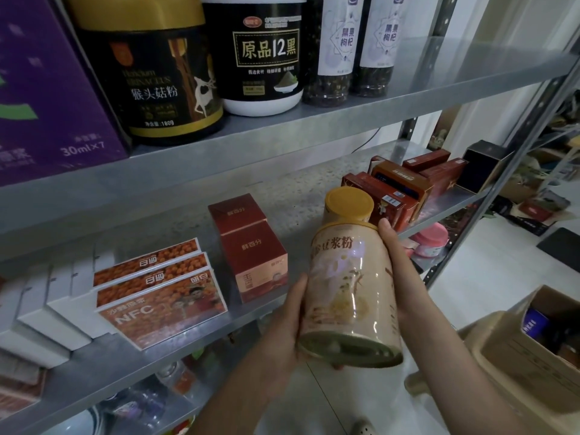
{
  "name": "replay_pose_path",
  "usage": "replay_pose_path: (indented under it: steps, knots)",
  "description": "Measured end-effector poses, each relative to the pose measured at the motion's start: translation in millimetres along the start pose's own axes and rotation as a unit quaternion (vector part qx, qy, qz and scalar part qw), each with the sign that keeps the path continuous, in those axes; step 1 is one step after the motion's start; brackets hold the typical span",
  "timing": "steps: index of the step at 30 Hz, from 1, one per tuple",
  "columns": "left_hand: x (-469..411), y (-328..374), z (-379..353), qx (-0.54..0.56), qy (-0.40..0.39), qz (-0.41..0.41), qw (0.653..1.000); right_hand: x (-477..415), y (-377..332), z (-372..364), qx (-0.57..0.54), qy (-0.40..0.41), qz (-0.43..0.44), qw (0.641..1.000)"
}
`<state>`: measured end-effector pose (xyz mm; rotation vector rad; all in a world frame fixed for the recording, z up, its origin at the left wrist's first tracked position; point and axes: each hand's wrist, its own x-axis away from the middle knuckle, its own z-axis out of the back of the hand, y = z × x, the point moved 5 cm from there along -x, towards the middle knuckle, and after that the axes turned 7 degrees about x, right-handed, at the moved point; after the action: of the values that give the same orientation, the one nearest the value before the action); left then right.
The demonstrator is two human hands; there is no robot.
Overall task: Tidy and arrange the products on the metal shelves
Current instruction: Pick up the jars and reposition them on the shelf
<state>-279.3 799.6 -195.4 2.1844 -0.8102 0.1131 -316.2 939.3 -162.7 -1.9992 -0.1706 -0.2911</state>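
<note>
A cream jar with a yellow lid (350, 277) is held tilted in front of the middle metal shelf (194, 328), lid pointing toward the shelf. My left hand (288, 321) grips its lower left side and base. My right hand (397, 268) grips its right side, thumb near the shoulder. On the shelf stand two stacked red boxes (251, 246), orange juice boxes (157, 290), white boxes (44, 309) and brown-red boxes (405, 189) at the far right.
The upper shelf (314, 120) carries a purple box (47, 89), a black-gold jar (150, 67), a black-white tub (263, 54) and two dark bottles (354, 45). A cardboard box (514, 350) sits on the floor at right. More goods lie on the lower shelf.
</note>
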Motion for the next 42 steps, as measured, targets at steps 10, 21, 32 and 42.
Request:
replay_pose_path:
  steps: [10,21,32,42]
  knots:
    - [1,15,-12,-0.166,0.004,-0.108,0.980,4,-29,-1,0.277,0.035,0.085,0.956]
    - [4,-1,-19,0.173,-0.040,-0.005,0.984,-5,4,5,0.015,-0.061,-0.019,0.998]
    - [0,4,-5,0.059,0.005,-0.015,0.998,-7,-22,12,0.161,-0.063,0.079,0.982]
    - [3,0,-37,0.138,0.039,0.088,0.986,-36,-6,29,0.227,0.046,-0.051,0.971]
